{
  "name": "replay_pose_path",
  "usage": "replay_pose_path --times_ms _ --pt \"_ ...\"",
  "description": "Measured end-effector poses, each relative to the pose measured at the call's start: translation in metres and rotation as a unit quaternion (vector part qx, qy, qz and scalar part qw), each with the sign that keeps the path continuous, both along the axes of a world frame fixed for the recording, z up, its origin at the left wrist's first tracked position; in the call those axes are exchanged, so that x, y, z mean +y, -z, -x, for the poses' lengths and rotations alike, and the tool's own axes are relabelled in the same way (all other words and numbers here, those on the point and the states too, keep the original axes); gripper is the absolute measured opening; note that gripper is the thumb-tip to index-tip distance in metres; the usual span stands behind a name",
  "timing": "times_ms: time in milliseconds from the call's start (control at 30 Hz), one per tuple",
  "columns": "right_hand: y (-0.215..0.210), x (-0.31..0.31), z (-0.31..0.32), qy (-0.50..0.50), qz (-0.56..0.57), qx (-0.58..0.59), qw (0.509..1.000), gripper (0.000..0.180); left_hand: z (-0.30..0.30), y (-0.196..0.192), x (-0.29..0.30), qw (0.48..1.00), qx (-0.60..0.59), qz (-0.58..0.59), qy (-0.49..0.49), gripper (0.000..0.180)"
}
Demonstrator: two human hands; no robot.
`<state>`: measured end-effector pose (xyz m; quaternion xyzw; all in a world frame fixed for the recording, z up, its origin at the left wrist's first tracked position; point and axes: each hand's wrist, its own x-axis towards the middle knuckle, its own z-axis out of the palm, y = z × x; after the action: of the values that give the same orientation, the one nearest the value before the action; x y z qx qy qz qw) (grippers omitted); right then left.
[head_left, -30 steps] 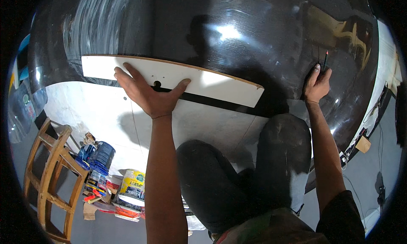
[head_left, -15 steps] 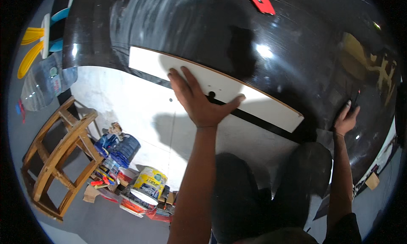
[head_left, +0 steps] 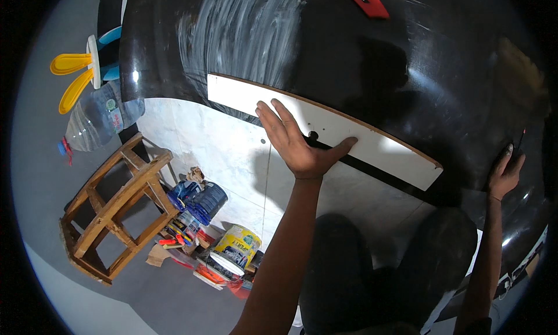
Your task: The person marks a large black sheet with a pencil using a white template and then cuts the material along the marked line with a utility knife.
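The splayed left hand (head_left: pixel 303 157) rests on the board (head_left: pixel 398 159) along the near edge of the sheet (head_left: pixel 331 56), apparently to steady it, while the right hand (head_left: pixel 505 177) holds a pencil (head_left: pixel 522 138).

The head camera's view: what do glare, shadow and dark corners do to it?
Head view: black corners frame the rounded fisheye picture; a pale glare streak marks the glossy black surface, right of a dark shadow; the white board under the left hand is part shaded, part bright; the slim stick in the right hand blends into the black.
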<state>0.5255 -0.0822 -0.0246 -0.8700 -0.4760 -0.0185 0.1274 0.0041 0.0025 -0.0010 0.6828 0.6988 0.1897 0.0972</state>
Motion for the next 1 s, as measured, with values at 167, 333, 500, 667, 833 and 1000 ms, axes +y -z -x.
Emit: replay_pose_path --times_ms 167,333,500,667,833,1000 --pt "0.003 0.001 0.000 -0.031 -0.011 -0.028 0.999 0.039 0.001 -0.001 -0.001 0.999 -0.001 0.034 -0.021 0.166" --pt "0.007 -0.014 -0.018 0.016 0.055 0.001 0.998 0.065 0.001 0.001 -0.001 1.000 0.004 0.027 -0.009 0.163" --pt "0.006 -0.012 -0.016 0.042 0.073 0.053 0.995 0.065 0.003 0.003 0.000 1.000 0.023 0.015 -0.003 0.162" --pt "0.015 -0.019 -0.020 0.023 0.032 -0.024 0.999 0.065 0.003 0.006 0.000 0.999 0.039 0.020 -0.003 0.162" --pt "0.015 -0.016 -0.019 0.012 0.045 -0.040 0.998 0.063 0.005 0.008 0.000 0.999 0.040 0.026 -0.007 0.160" --pt "0.003 -0.008 -0.016 0.001 0.055 0.041 0.998 0.061 0.003 0.007 -0.001 0.999 0.025 0.044 -0.015 0.160"
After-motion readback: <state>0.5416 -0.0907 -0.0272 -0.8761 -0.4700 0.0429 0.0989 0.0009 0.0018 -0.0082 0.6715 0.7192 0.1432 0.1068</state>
